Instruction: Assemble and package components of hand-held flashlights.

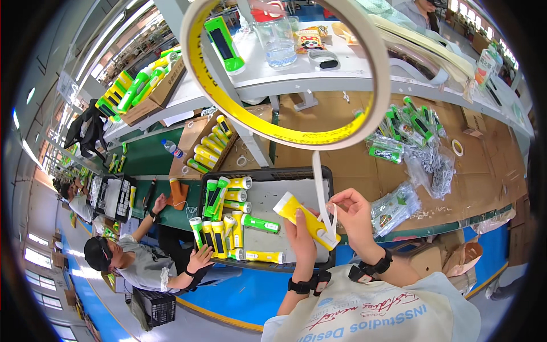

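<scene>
My left hand (301, 244) is wrapped round a yellow flashlight (312, 223), tilted with its wide white end up and to the left. My right hand (354, 219) pinches a strip of white tape (317, 179) at the flashlight's lower end, fingertips close to its side. The strip runs down from a large tape roll (285, 132) with a yellow core, which hangs close before the camera. Below lies a black crate (268, 172) with a grey bottom, holding several yellow and green flashlights (228, 228), mostly at its left side.
At left a co-worker (134, 251) reaches a hand to the crate's flashlights. Bagged green flashlights (413, 125), white cords (439, 171) and flat plastic bags (396, 208) cover the right of the bench. Cardboard boxes of flashlights (211, 145) stand behind. A shelf (256, 82) holds a jar.
</scene>
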A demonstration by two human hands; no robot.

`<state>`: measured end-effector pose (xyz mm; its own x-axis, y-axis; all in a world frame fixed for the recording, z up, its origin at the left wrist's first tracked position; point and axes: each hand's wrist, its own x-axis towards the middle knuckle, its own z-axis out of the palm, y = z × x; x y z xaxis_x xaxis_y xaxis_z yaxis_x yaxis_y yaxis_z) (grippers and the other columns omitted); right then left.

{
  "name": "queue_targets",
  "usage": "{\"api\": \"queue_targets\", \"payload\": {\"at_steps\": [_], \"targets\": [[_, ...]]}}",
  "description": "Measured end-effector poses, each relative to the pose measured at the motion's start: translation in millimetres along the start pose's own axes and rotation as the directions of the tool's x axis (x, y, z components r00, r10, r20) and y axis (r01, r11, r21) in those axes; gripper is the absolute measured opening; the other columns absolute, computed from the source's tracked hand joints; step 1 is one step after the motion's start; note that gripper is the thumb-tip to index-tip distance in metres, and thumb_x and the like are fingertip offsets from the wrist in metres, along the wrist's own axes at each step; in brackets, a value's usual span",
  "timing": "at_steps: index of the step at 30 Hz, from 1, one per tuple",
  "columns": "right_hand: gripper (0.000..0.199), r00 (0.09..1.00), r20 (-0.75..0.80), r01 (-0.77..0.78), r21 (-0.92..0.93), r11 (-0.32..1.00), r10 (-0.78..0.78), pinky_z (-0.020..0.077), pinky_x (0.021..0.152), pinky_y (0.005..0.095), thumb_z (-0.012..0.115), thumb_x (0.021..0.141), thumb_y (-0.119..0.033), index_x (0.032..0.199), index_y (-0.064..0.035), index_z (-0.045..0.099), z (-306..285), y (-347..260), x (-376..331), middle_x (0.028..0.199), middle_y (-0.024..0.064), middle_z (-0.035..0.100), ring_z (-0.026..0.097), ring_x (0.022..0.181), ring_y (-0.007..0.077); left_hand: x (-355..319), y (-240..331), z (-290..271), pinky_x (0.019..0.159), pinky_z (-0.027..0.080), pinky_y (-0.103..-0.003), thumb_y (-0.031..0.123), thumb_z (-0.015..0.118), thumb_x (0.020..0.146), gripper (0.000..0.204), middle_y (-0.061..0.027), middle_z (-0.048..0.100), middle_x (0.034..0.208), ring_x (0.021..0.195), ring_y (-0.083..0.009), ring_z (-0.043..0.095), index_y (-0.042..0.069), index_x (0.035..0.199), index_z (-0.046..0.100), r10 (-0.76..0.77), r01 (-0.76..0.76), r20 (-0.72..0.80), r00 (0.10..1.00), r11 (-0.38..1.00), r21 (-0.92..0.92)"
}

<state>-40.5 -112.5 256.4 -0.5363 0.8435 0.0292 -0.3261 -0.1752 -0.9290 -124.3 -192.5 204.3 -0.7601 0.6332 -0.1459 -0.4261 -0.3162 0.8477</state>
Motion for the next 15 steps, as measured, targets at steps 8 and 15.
{"api": "queue_targets", "payload": {"at_steps": [8,15], "targets": [[0.020,0.999,-0.036,0.017,-0.040,0.999,-0.018,0.0476,0.074,0.0220,0.065,0.080,0.003,0.092,-0.0027,0.050,4.4,4.5,-9.9,0.087,0.0044,0.058,0.057,0.083,0.0088,-20.6,-8.2,3.1,0.093,0.042,-0.034,0.037,0.034,0.100,0.049,-0.0115,0.042,0.124,0.110,-0.0204,0.049,0.004,0.137,0.027,0.145,-0.158,0.094,0.985,0.976,0.149],[0.021,0.991,-0.033,0.121,-0.168,0.978,-0.128,0.0363,0.069,0.0235,0.069,0.076,-0.003,0.091,-0.0069,0.054,9.3,7.4,-13.4,0.082,-0.0012,0.058,0.055,0.077,0.0070,-30.4,5.0,14.1,0.094,0.039,-0.032,0.034,0.038,0.100,0.047,-0.0100,0.046,0.118,0.108,-0.0174,0.048,0.003,0.134,0.030,0.139,-0.151,0.067,0.988,0.958,0.242]]}}
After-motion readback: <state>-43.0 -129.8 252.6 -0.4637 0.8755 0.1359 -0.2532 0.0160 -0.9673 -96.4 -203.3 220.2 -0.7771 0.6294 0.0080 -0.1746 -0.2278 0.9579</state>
